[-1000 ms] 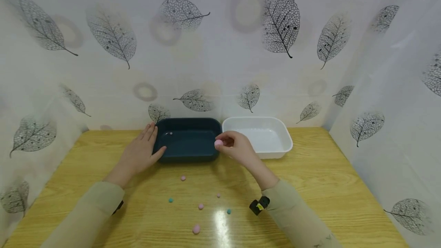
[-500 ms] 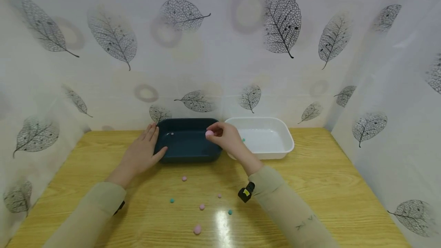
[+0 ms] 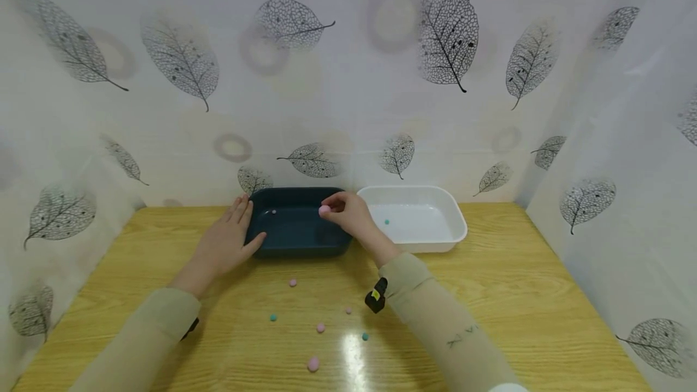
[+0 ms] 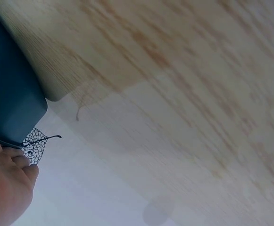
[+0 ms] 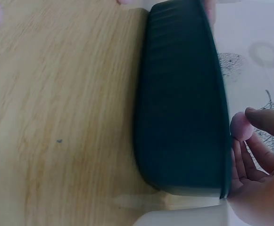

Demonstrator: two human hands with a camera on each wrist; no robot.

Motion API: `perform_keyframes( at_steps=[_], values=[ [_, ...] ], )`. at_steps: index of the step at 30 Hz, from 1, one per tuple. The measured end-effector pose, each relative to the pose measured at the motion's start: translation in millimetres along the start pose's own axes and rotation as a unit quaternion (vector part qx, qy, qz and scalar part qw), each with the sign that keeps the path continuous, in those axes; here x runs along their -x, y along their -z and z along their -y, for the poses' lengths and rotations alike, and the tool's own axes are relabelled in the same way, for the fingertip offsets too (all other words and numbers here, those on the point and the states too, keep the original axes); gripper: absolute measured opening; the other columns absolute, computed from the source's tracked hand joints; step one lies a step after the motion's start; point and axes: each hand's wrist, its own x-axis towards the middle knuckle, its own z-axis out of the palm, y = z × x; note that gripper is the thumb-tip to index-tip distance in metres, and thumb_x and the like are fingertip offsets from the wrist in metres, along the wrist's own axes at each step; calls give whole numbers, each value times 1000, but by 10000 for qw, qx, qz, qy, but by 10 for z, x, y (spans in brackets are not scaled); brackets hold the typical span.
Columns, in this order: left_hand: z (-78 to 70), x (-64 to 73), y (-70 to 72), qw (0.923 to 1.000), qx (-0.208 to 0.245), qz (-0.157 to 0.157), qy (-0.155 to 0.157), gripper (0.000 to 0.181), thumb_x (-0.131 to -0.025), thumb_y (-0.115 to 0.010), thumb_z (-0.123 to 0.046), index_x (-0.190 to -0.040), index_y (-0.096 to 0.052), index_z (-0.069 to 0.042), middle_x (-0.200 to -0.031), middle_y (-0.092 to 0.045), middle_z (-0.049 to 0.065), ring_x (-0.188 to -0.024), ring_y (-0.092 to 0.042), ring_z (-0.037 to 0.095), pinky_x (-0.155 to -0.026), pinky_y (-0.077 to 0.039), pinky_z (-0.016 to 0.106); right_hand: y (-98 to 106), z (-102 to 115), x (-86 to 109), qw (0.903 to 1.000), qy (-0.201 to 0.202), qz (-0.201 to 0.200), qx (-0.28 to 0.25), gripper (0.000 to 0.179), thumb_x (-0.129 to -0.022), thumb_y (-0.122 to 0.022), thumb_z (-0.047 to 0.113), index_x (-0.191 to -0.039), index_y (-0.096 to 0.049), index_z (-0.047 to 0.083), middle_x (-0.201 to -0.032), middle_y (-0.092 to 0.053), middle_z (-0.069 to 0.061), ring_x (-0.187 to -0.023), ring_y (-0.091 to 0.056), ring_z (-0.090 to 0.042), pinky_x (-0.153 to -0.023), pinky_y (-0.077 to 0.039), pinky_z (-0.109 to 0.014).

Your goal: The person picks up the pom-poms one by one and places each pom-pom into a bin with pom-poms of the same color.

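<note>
Over the right part of a dark teal tray (image 3: 305, 252), my right hand (image 3: 350, 216) pinches a pink ball (image 3: 325, 210) between thumb and fingers. The right wrist view shows that same ball (image 5: 241, 126) beyond the tray's rim. My left hand (image 3: 225, 239) rests with straight fingers along the tray's left end, the thumb over its front rim. Inside the tray lies a small pinkish ball (image 3: 274, 212). A white tray (image 3: 430, 247) stands beside it on the right, with a small green ball (image 3: 387, 222) in it.
On the wooden table (image 3: 490, 307), in front of the trays, lie several small balls, among them a pink ball (image 3: 313, 364), a green ball (image 3: 273, 317) and another green ball (image 3: 365, 336). A leaf-printed curtain (image 3: 348, 77) hangs behind and at both sides.
My right hand has moved left with the pink ball, from between the trays to over the teal one. The green ball in the white tray has come into view. My left hand stays put.
</note>
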Motion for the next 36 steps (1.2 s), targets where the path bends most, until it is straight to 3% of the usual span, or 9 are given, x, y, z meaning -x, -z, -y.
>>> perform_keyframes(
  at_steps=[20, 30, 36],
  values=[
    [-1, -1, -16, 9999, -56, -86, -29, 84, -110, -51, -46, -162, -24, 13, -174, -15, 32, -162, -18, 49, -132, -24, 60, -80, -89, 7, 9991, -10, -150, 398, 26, -97, -78, 10, -121, -75, 0, -119, -76, -18, -109, -74, -33, -95, -63, -41],
    [-1, -13, -25, 10000, -26, -80, -18, 84, -110, -51, -46, -162, -24, 14, -174, -14, 32, -162, -18, 49, -132, -24, 59, -39, -103, 5, 9998, -102, -139, -114, 27, -98, -75, 6, -124, -73, -2, -123, -76, -20, -112, -73, -35, -96, -63, -41],
    [-5, -1, -12, 10000, 7, -64, -3, 84, -110, -51, -46, -162, -24, 14, -174, -14, 32, -162, -17, 49, -132, -24, 60, 35, -50, 81, 9973, -397, -21, -622, 33, -100, -73, 5, -131, -70, -4, -131, -73, -21, -120, -71, -36, -103, -60, -42]
  ],
)
